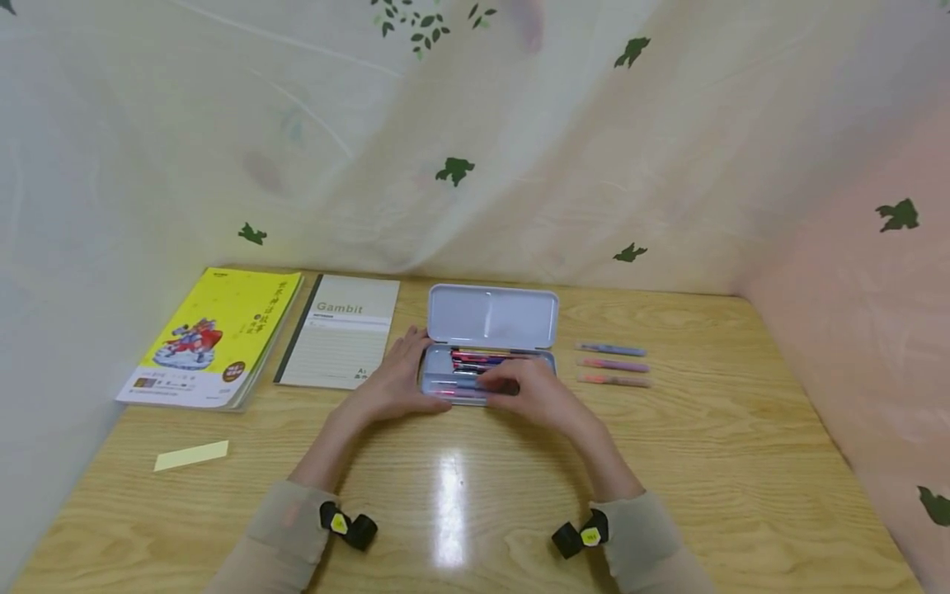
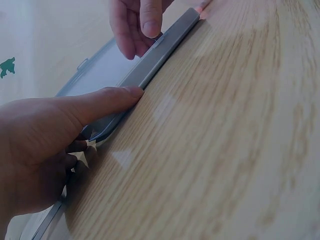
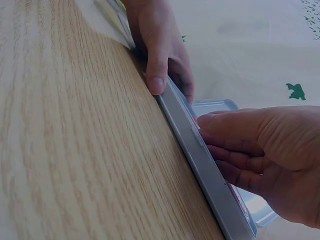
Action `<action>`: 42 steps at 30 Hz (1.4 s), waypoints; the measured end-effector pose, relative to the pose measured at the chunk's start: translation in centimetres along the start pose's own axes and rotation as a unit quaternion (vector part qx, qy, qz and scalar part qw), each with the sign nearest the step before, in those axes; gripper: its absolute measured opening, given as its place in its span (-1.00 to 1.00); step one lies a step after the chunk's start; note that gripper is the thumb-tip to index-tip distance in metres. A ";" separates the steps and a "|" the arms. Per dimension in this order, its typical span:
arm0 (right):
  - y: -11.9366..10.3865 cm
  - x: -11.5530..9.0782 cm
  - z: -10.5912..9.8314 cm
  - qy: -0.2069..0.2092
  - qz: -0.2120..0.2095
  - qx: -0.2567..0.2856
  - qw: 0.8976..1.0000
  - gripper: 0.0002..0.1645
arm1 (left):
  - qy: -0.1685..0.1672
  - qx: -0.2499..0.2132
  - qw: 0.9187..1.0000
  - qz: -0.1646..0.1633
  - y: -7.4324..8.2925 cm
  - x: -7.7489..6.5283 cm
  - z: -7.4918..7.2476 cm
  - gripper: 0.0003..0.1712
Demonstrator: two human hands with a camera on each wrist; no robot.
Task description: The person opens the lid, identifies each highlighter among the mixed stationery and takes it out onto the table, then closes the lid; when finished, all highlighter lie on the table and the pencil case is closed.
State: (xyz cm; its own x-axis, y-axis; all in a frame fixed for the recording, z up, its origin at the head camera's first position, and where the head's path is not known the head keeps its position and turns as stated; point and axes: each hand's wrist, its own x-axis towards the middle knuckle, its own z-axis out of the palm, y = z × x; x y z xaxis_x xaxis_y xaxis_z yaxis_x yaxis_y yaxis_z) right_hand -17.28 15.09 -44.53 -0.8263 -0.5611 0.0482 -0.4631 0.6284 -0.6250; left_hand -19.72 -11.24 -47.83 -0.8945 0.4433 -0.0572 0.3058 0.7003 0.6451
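An open metal pencil case [image 1: 545, 363] stands with its pale lid [image 1: 493, 318] tipped back. Inside lie several pens [image 1: 475, 356] in a row, with a bluish and a pink one near the front wall. My left hand [image 1: 397, 381] grips the case's left end, thumb [image 2: 117, 97] against the front edge and the other fingers round the side. Over the right half, my right hand [image 1: 538, 392] reaches in with curled fingers. Its thumb [image 3: 225, 124] and fingertips pinch at a pen inside, mostly hidden by the hand and the case wall; a bit of red shows at the thumb tip.
Right of the case lie a blue pen [image 1: 612, 350], a purple pen [image 1: 614, 365] and an orange pen [image 1: 614, 380]. On the left are a grey notebook [image 1: 337, 330], a thick yellow book [image 1: 223, 322] and a pale yellow strip [image 1: 191, 455]. A patterned curtain [image 1: 519, 206] encloses the table.
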 end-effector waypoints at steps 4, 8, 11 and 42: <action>-0.1 0.0 0.1 -0.006 0.003 -0.022 1.000 -0.72 | 0.000 -0.001 1.000 0.002 0.0 0.0 0.0 0.25; -0.2 0.1 0.2 -0.014 0.000 -0.044 0.999 -0.72 | -0.001 0.002 1.000 0.003 0.0 0.0 0.0 0.25; -0.3 0.1 0.3 -0.017 0.003 -0.047 0.999 -0.72 | -0.001 0.004 1.000 0.003 0.0 0.0 0.0 0.25; -0.6 0.0 1.0 -0.001 -0.002 -0.101 0.995 -0.78 | 0.009 0.007 1.000 0.009 0.0 0.2 0.2 0.23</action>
State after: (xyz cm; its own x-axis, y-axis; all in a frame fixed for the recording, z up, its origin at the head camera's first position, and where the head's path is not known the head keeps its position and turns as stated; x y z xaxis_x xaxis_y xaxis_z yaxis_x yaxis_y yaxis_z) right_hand -16.70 14.18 -44.98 -0.8236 -0.5651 0.0490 -0.5218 0.7209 -0.4562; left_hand -19.79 -11.06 -47.94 -0.8941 0.4467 -0.0319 0.3273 0.7003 0.6344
